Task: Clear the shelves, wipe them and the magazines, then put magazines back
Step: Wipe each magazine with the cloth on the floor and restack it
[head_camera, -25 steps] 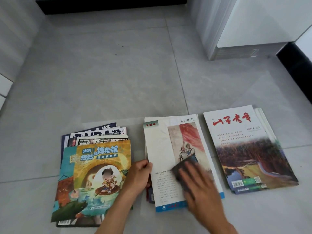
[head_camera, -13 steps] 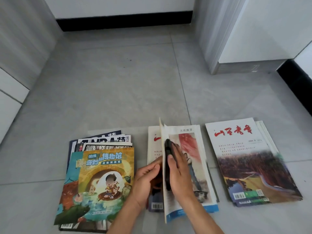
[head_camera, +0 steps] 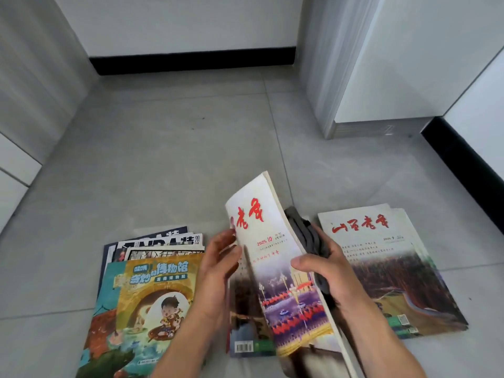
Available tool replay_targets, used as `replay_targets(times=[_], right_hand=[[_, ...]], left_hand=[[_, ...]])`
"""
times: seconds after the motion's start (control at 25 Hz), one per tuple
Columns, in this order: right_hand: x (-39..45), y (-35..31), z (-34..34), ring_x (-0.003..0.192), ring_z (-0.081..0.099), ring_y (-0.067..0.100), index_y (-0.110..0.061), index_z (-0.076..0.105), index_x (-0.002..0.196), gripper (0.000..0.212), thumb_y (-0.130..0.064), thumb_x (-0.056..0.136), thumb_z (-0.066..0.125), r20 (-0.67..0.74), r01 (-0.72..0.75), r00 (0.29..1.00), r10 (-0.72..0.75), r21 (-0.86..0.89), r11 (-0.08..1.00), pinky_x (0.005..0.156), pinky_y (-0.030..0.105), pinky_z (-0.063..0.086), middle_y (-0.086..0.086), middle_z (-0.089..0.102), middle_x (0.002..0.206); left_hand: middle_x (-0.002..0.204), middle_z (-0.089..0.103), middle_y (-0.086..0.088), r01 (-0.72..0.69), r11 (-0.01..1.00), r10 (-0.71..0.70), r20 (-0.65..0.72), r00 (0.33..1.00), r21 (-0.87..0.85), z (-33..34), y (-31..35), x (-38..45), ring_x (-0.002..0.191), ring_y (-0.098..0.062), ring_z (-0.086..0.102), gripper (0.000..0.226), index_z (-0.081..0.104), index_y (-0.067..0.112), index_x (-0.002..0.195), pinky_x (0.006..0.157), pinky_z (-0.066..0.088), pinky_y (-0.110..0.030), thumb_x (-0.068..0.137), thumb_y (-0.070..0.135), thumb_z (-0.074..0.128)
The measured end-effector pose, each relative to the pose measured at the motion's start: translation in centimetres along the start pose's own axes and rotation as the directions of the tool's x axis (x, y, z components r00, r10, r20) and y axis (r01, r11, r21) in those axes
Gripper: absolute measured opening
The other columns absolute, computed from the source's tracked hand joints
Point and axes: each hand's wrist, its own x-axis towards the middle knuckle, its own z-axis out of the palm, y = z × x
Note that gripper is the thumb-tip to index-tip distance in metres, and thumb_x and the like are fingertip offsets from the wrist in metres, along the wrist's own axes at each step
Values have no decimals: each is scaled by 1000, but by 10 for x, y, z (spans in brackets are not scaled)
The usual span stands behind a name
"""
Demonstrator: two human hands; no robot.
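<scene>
A white magazine with red characters (head_camera: 275,257) is raised off the middle pile and tilted on edge between my hands. My right hand (head_camera: 330,271) grips its right side, thumb on the cover, with a dark grey cloth (head_camera: 305,236) bunched under the fingers behind it. My left hand (head_camera: 218,266) holds the magazine's left edge. Under it lies another magazine of the middle pile (head_camera: 245,323). A pile topped by a colourful children's magazine (head_camera: 147,304) lies to the left. To the right lies a pile topped by a white magazine with a landscape (head_camera: 381,266).
Everything lies on a grey tiled floor (head_camera: 177,165). A white cabinet (head_camera: 395,64) stands at the back right, a white wall with a black skirting (head_camera: 191,60) behind, and grey panels (head_camera: 32,91) on the left.
The wiped magazine has been turned over and lifted off the middle pile, its front cover now facing me. Both hands rose with it, and the cloth moved behind the magazine.
</scene>
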Motion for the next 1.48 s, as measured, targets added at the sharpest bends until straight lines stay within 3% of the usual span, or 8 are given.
replay_targets(times=[0.2,0.36,0.52,0.68,0.84,1.04,1.32,1.48], right_hand=[[-2,1,-35,104,71,28,-22,76,108,77,-19,34,98,233,-95,970,71,93,991,79,34,59,13,74,110],[9,-7,-52,103,70,34,-18,65,119,83,-11,42,95,-7,-99,995,99,-132,986,86,43,54,14,74,107],[20,-7,-47,99,68,28,-31,65,118,51,5,82,69,-439,22,858,-268,-489,872,73,31,54,-2,72,105],[-5,-19,22,119,54,26,-17,59,134,57,0,81,64,34,406,608,-794,-872,273,99,37,48,1,56,139],[-13,-23,85,115,52,32,-23,64,131,51,-11,82,53,399,475,545,-737,-872,-121,93,45,47,-3,58,140],[21,-36,13,110,45,27,-17,64,129,68,4,65,74,182,216,630,-755,-975,-55,86,42,45,0,63,131],[-2,-20,55,113,50,28,-23,62,130,54,-6,79,57,396,494,558,-730,-865,-92,91,38,43,-5,62,132],[31,-25,-15,115,48,28,-21,62,132,63,-1,71,62,101,247,629,-771,-966,75,91,47,48,-2,63,132]], left_hand=[[116,70,-18,249,926,-200,189,961,-284,-42,12,-2,107,-35,67,78,75,13,103,87,56,-51,32,34,101],[107,73,-20,222,968,-191,229,954,-118,-36,40,-6,100,-34,70,64,77,7,95,74,60,-41,36,21,100],[93,77,2,-41,978,39,16,999,204,-5,50,-5,89,-12,73,16,76,22,87,70,60,-35,76,10,77],[80,75,11,-330,826,293,152,944,456,14,44,-3,70,-4,67,14,76,20,77,63,59,-38,88,14,71],[61,62,9,-603,738,520,313,794,304,17,47,-7,53,-5,50,25,65,18,62,46,42,-22,81,1,62],[84,77,5,-241,903,220,99,970,355,3,49,-14,81,-17,72,23,78,32,74,65,60,-30,84,13,71],[71,71,-4,-419,835,355,231,906,358,8,50,-16,62,-22,66,14,74,22,74,54,56,-37,84,14,70],[90,77,1,-180,944,157,101,982,275,0,47,-18,87,-20,72,16,79,30,81,64,60,-32,79,17,71]])
